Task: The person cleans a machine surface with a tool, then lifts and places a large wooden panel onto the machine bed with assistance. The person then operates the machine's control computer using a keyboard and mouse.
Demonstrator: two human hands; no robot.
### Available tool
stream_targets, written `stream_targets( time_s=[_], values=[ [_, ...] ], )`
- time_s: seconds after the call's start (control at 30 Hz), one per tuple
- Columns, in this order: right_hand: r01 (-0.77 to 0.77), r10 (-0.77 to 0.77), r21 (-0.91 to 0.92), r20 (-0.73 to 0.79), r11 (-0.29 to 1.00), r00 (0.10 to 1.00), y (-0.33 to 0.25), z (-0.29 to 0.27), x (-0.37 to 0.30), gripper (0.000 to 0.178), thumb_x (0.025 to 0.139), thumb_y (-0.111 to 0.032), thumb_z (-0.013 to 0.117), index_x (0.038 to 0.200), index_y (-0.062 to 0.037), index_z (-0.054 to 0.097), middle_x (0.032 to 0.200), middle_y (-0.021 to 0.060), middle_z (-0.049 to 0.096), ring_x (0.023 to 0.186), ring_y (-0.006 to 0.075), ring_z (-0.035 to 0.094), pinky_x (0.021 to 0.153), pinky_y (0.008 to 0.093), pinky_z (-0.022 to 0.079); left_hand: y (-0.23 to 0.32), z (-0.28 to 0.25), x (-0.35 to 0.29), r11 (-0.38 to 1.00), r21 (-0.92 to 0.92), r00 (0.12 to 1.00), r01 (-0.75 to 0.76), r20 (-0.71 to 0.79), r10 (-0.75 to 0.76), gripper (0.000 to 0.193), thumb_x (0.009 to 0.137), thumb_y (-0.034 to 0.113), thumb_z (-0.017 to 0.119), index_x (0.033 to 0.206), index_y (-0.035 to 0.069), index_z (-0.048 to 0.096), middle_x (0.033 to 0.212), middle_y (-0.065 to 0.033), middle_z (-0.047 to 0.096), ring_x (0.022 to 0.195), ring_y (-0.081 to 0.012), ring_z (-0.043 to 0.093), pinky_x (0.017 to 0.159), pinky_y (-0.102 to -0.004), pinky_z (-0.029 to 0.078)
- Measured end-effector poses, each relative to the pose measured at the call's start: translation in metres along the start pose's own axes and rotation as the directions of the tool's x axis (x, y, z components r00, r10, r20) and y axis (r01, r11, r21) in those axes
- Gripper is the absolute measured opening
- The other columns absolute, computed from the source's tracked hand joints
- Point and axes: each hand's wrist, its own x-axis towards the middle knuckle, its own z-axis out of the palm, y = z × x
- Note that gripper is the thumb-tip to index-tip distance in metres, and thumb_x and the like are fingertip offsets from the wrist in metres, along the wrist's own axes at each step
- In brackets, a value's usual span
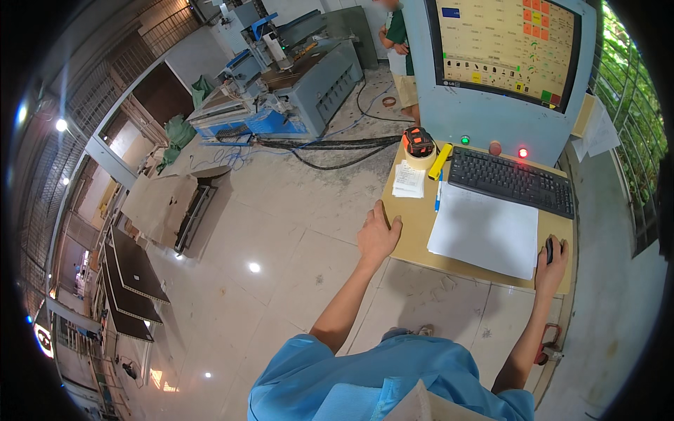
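Observation:
At the right end of the yellowish desk [414,242], my right hand [552,270] is wrapped over a black computer mouse [549,250]. My left hand [377,237] rests against the desk's left edge, its thumb and fingers apart and nothing in it. Between the hands lies a stack of white paper [484,228], with a blue pen [439,196] along its left side. Behind the paper is a black keyboard [512,179]. Left of that are a yellow cutter-like tool [440,161], small paper slips [408,179], and an orange-black tape measure [419,142] on a tape roll [421,163].
A light-blue cabinet with a lit screen [505,49] rises behind the desk, with a green and a red lamp [522,153]. Black cables [330,144] run across the floor to a large cutting machine [302,91]. Another person [401,56] stands beyond. Boards [133,281] lean at left.

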Motion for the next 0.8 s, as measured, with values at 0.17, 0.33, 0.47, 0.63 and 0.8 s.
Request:
stream_targets(
  time_s=[0.17,0.33,0.47,0.63,0.8],
  values=[
    [0.017,-0.017,0.010,-0.003,1.000,1.000,-0.002,-0.001,0.000,0.040,0.095,-0.014,0.060,0.136,-0.0095,0.060,0.146,0.0285,0.047,0.133,0.0454,0.047,0.110,0.0477,0.041,-0.002,0.002,0.000,0.999,0.016,0.999,-0.034,-0.027,0.035,0.071,0.093,0.044,0.059,0.147,0.004,0.039,0.122,-0.0245,0.062,0.102,-0.0428,0.067,0.082,-0.0517,0.055],
    [0.026,-0.026,0.012,-0.006,1.000,1.000,-0.004,-0.003,0.000,0.040,0.095,-0.013,0.060,0.135,-0.0085,0.061,0.144,0.0297,0.048,0.132,0.0463,0.048,0.110,0.0483,0.041,-0.002,0.002,0.000,0.999,0.025,0.998,-0.047,-0.035,0.048,0.070,0.093,0.043,0.060,0.147,0.003,0.039,0.120,-0.0243,0.062,0.100,-0.0432,0.067,0.080,-0.0524,0.055],
    [0.022,-0.022,0.012,-0.005,1.000,1.000,-0.007,-0.005,0.000,0.039,0.095,-0.013,0.060,0.134,-0.0079,0.061,0.144,0.0303,0.048,0.132,0.0467,0.048,0.110,0.0482,0.040,-0.002,0.002,0.000,1.000,0.012,1.000,-0.025,-0.016,0.025,0.071,0.092,0.044,0.059,0.147,0.005,0.040,0.122,-0.0248,0.062,0.103,-0.0430,0.067,0.084,-0.0516,0.055],
    [-0.010,0.010,0.027,0.008,1.000,1.000,-0.010,-0.007,0.001,0.040,0.095,-0.013,0.060,0.135,-0.0078,0.061,0.146,0.0303,0.047,0.133,0.0465,0.048,0.110,0.0472,0.040,0.001,0.001,0.000,1.000,-0.005,1.000,-0.018,-0.026,0.018,0.071,0.092,0.045,0.059,0.148,0.005,0.041,0.126,-0.0243,0.062,0.105,-0.0422,0.067,0.086,-0.0508,0.054],
    [-0.024,0.024,0.025,0.014,0.999,1.000,-0.012,-0.008,0.000,0.040,0.095,-0.013,0.060,0.135,-0.0084,0.061,0.147,0.0295,0.046,0.133,0.0461,0.047,0.111,0.0468,0.040,0.001,0.001,0.000,1.000,-0.002,1.000,-0.004,-0.017,0.004,0.072,0.092,0.046,0.059,0.148,0.006,0.040,0.127,-0.0241,0.062,0.106,-0.0421,0.067,0.087,-0.0511,0.054]
  ],
)
